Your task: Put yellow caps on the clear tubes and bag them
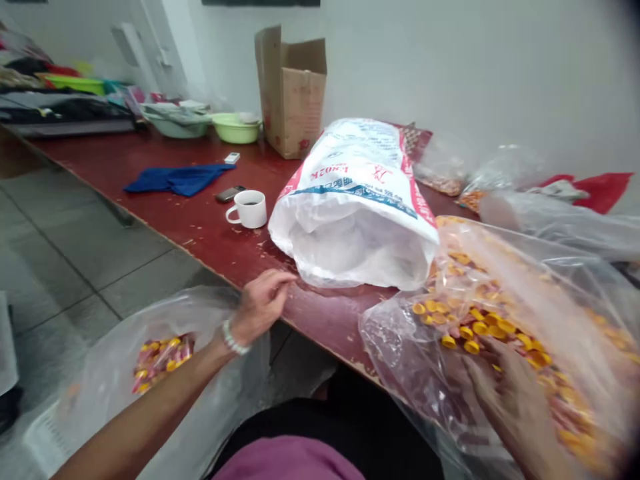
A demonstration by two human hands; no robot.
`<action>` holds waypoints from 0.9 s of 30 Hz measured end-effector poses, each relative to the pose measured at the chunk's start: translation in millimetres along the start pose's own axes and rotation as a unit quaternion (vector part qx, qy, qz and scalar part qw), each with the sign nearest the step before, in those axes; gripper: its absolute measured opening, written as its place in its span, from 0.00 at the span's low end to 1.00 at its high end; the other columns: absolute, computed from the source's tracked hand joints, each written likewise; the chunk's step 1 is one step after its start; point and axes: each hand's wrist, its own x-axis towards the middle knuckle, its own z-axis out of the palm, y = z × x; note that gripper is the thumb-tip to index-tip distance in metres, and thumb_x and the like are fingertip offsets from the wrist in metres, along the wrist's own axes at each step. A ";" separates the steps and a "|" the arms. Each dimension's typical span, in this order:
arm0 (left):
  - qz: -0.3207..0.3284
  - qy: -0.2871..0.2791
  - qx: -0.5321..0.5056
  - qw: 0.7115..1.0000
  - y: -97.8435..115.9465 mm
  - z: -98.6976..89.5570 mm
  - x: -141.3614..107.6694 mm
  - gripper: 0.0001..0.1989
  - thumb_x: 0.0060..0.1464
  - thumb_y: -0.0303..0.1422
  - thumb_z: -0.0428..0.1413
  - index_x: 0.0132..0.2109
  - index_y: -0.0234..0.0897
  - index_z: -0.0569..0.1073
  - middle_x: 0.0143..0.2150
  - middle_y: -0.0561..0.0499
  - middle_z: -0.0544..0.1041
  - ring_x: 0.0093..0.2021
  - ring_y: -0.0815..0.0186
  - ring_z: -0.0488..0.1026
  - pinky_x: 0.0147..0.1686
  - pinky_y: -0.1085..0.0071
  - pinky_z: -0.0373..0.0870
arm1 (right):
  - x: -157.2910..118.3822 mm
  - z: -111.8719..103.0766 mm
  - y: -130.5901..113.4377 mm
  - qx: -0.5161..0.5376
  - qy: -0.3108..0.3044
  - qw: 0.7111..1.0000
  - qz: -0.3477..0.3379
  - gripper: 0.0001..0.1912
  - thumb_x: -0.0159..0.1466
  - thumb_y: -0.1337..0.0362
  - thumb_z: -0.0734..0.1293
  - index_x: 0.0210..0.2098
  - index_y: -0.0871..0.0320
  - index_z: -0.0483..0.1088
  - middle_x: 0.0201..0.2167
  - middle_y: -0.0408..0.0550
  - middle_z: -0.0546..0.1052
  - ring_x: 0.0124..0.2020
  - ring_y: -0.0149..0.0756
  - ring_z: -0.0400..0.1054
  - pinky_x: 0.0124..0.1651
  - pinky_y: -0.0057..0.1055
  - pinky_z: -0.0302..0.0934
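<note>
Head view, right hand (515, 390) at round caps (483, 327), crinkled plastic bag (565, 313)

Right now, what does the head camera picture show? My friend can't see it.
A person's right hand reaches among yellow caps in a clear plastic bag on a red table. The left hand, wearing a beaded bracelet, is at the table's edge, near an open white sack with a white mug beside it.
</note>
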 end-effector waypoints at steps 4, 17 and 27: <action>0.105 -0.162 0.157 0.969 12.9 72.5 100.7 0.20 0.51 0.16 0.45 0.46 0.34 0.74 0.45 0.43 0.76 0.47 0.62 0.70 0.49 0.68 0.63 | -1.0 7.7 54.7 -0.182 0.001 0.983 -0.015 0.23 0.62 0.58 0.53 0.49 0.66 0.65 0.44 0.67 0.73 0.46 0.60 0.68 0.48 0.56 0.61; 0.148 -0.206 0.242 0.936 -9.1 153.9 195.1 0.10 0.48 0.22 0.52 0.36 0.34 0.76 0.40 0.41 0.74 0.50 0.54 0.64 0.50 0.58 0.58 | 6.4 10.2 41.5 -0.164 -0.108 0.980 0.017 0.19 0.61 0.60 0.62 0.49 0.62 0.68 0.46 0.60 0.73 0.48 0.51 0.65 0.47 0.45 0.59; 0.026 -0.176 0.148 0.973 -0.1 92.5 88.9 0.11 0.46 0.36 0.54 0.35 0.34 0.73 0.31 0.49 0.74 0.31 0.64 0.71 0.33 0.71 0.65 | 16.8 8.9 2.1 -0.095 -0.185 0.974 0.090 0.09 0.60 0.62 0.65 0.39 0.60 0.69 0.37 0.54 0.74 0.39 0.43 0.68 0.43 0.35 0.60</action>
